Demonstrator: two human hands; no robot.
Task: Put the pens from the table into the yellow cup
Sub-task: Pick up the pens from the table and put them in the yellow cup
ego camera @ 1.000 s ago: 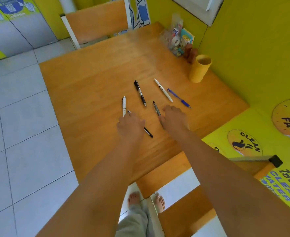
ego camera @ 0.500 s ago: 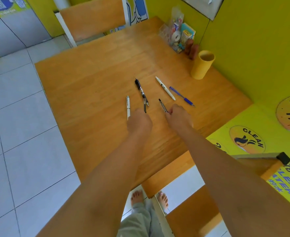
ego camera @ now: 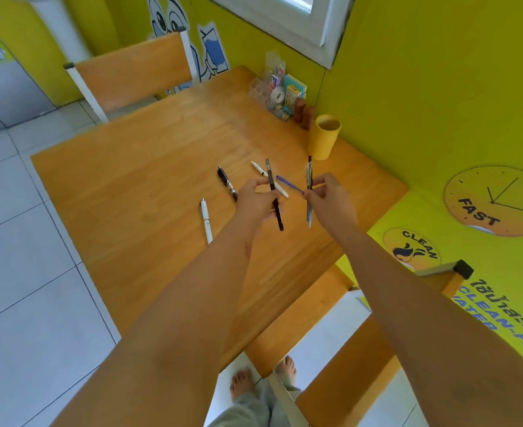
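Observation:
My left hand (ego camera: 255, 200) pinches a black pen (ego camera: 274, 192) upright above the wooden table (ego camera: 130, 180). A grey pen (ego camera: 309, 192) stands near vertical in my right hand (ego camera: 328, 198). Both hands hover over the table's middle, short of the yellow cup (ego camera: 324, 137), which stands upright and open near the wall. On the table lie a white pen (ego camera: 206, 221) at the left, a black pen (ego camera: 226, 183), a second white pen (ego camera: 258, 167) and a blue pen (ego camera: 288, 181), the last two partly hidden behind my hands.
A clear organiser (ego camera: 277, 87) with tape and small boxes sits at the table's far corner, with two brown items (ego camera: 304, 110) beside the cup. A chair (ego camera: 130, 72) stands at the far side. The yellow wall (ego camera: 439, 103) borders the right edge.
Both hands closed on pens lying on the table and lifted them up. The two pens now stand upright in my fingers above the surface, nearer the cup.

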